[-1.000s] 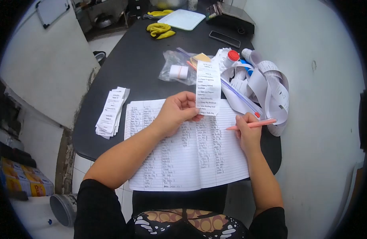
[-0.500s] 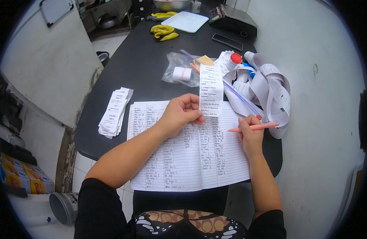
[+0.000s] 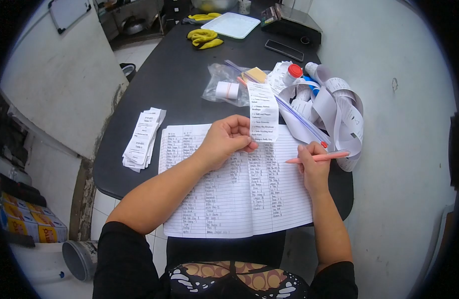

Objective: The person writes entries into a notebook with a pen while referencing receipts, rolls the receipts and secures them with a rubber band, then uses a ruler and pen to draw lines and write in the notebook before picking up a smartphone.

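Observation:
My left hand pinches the lower left edge of a printed receipt, which stands up above the top of an open notebook. Handwritten columns fill the left page and part of the right page. Between the fingers of my right hand is a pink pen, its tip pointing left over the right page. A stack of receipts lies left of the notebook. Behind my right hand, a long curled paper strip lies heaped.
A clear plastic bag with a paper roll lies behind the receipt, near a red-lidded container. Farther back are a phone, a scale, a white tray and yellow gloves. A wall borders the right side.
The receipt's top now leans back slightly and shows less of its upper print. Both hands keep nearly the same places, and the pen is still over the right page.

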`<state>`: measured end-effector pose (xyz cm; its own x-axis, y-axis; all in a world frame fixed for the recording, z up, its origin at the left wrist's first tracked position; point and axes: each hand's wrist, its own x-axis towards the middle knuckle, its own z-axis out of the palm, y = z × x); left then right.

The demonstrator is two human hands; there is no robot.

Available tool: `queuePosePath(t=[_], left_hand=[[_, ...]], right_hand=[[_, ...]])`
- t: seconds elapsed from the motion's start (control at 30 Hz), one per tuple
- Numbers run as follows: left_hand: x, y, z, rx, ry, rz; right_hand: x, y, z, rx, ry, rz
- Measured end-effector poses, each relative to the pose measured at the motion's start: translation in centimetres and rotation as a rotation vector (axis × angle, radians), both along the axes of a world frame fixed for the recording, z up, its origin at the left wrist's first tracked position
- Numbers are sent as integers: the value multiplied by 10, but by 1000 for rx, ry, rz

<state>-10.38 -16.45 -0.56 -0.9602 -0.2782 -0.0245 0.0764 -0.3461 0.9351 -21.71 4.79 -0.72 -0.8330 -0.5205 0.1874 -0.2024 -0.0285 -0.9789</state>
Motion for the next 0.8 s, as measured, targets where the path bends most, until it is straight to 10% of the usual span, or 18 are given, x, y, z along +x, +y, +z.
queuePosePath(t=[0.8], left_hand=[[0,1,0,-47,-6,5]], right_hand=[[-2,-1,-2,97,-17,6]])
